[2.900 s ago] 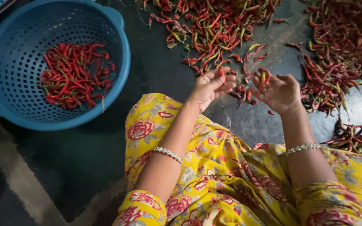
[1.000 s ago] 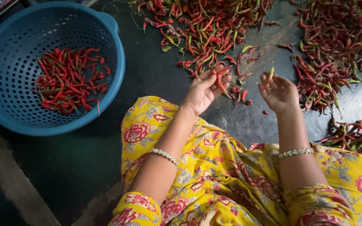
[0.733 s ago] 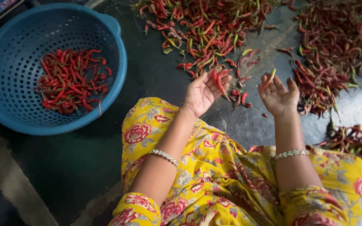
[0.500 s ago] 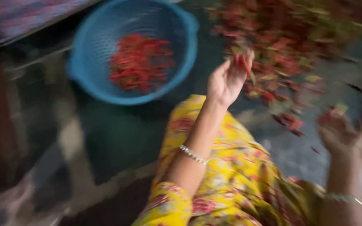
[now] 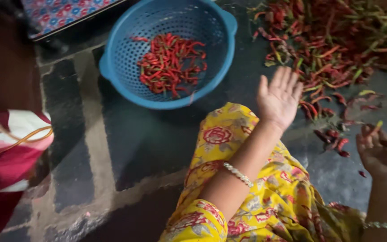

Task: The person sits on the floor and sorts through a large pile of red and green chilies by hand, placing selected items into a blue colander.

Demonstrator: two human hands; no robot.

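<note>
The left hand (image 5: 277, 96) is hovering palm-up with its fingers spread wide and nothing in it, just right of the blue colander (image 5: 128, 58), which is holding a heap of red chillies (image 5: 169, 65). The right hand (image 5: 379, 152), well right of the colander, is curling its fingers around a chilli with a green stem (image 5: 374, 129). Beyond both hands, a big pile of red and green chillies (image 5: 337, 49) is lying on the dark floor (image 5: 157, 143), right of the colander.
</note>
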